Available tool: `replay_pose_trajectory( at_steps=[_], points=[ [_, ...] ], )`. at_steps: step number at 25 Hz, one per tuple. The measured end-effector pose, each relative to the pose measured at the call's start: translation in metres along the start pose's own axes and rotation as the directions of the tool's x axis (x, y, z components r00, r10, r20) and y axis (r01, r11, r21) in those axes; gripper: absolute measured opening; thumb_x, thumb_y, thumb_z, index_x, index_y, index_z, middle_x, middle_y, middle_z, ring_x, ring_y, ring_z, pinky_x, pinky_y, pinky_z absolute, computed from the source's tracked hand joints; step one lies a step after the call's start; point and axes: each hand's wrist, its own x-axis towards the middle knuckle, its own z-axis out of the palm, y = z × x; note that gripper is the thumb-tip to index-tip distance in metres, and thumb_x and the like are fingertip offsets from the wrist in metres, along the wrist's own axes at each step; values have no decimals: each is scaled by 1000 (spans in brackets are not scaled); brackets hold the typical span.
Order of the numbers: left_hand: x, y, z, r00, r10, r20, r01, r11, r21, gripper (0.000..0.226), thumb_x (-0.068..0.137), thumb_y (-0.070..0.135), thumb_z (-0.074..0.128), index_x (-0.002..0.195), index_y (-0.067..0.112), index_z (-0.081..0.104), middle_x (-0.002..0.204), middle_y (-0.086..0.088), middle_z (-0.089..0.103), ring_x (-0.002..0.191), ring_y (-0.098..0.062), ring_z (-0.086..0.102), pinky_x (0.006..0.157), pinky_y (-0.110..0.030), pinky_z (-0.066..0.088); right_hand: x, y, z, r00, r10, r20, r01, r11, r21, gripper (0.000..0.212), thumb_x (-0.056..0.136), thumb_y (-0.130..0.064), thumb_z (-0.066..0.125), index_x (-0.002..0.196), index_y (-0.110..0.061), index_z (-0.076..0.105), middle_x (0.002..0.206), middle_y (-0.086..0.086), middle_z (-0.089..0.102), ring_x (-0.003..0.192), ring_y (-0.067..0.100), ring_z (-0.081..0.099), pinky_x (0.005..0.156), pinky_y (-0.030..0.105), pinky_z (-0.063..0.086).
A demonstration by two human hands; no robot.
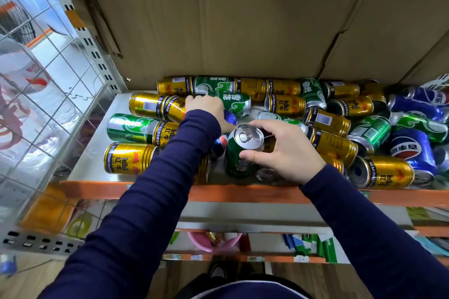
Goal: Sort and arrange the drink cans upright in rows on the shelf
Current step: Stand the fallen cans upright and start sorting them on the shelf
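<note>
Several gold, green and blue drink cans lie on their sides in a jumble across the white shelf [97, 153]. My right hand [281, 150] grips a green can [239, 158] that stands upright near the front edge, thumb on its side and fingers over its top rim. My left hand [206, 107] reaches further back, its fingers curled over a lying green can [235, 103] and against a gold can [173, 108]; what it holds is hidden by its back. A gold Red Bull can [128, 158] lies at the front left.
A cardboard sheet [230, 19] forms the back wall. A wire grid panel [43, 85] closes the left side. The shelf has an orange front lip [243, 193]. Blue Pepsi cans [410, 148] pile at the right. Lower shelves hold a pink bowl [213, 241] and packets.
</note>
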Motion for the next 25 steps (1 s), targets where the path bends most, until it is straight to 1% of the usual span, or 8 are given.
replay_pose_trajectory(
  at_steps=[4,7,12,14,16,19,23,25],
  points=[
    [-8,-15,1,984,-43,-173,-33,912,-408,66,67,67,66,105,14,56,97,-3,63,86,-23,56,75,-29,43,0,3,-2,1000,6,19,-7,1000,14,64,70,-43,77,126,-17,57,123,-4,61,110,6,52,96,20,38],
    [-8,-19,7,958,-75,-278,-101,816,-569,69,72,56,70,122,12,50,114,-5,62,103,-23,59,85,-30,46,0,5,-2,1000,13,21,-14,1000,26,65,69,-45,77,126,-18,58,124,-4,61,114,9,54,100,26,41],
    [0,-8,15,948,41,-316,-192,864,-465,65,72,52,71,113,10,43,102,-6,60,90,-25,59,72,-28,41,-1,7,0,1000,10,15,-10,999,47,63,69,-44,78,124,-21,58,117,-10,60,110,7,54,98,24,40],
    [1,-7,19,966,123,-225,-214,872,-441,62,69,49,75,107,11,45,96,-7,63,84,-24,59,69,-30,45,-1,9,0,1000,12,10,-12,998,53,62,68,-44,78,123,-22,59,114,-13,59,109,5,54,97,23,41],
    [0,-7,21,981,148,-127,-187,896,-404,55,73,49,72,106,11,51,96,-8,65,82,-23,58,71,-30,48,0,10,0,1000,14,10,-14,998,66,61,68,-44,78,122,-23,59,117,-12,60,110,6,54,98,24,41],
    [-3,-18,22,972,202,-120,-232,910,-343,55,78,51,65,114,11,54,103,-8,66,90,-24,61,78,-32,52,0,13,1,1000,12,2,-12,996,83,62,68,-43,79,122,-22,59,116,-13,60,111,6,55,97,23,40],
    [-17,-31,23,948,306,83,-285,937,-200,73,74,46,71,134,16,41,121,-10,59,101,-28,58,86,-34,51,0,16,4,1000,25,-7,-24,992,127,63,66,-45,79,122,-24,58,118,-11,60,111,5,55,98,29,45],
    [-21,-34,10,938,347,26,-329,908,-258,62,74,35,73,127,16,48,114,-8,60,98,-24,58,86,-34,51,-1,17,4,999,38,0,-38,989,141,63,66,-44,80,122,-25,58,119,-12,60,111,5,54,98,31,46]
  ],
)
